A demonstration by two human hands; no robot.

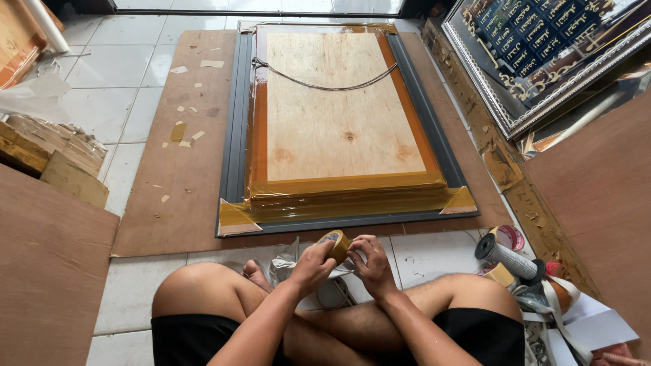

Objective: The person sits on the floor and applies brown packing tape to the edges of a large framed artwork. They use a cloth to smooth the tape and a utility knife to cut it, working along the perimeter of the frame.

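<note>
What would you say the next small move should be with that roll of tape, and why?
Probably peel the tape's free end loose. Both hands, left hand and right hand, hold the tape roll over the lap, no strip is drawn out, and the frame ahead is already taped along its near edge and corners.

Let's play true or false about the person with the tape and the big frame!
1. Both hands hold the tape roll. True.
2. The frame lies face up. False: its wooden back shows.
3. A cord runs across the frame's back. True.
4. The left hand rests on the frame. False: it is at the roll, near the right hand.
5. The frame's near corners are taped. True.
</note>
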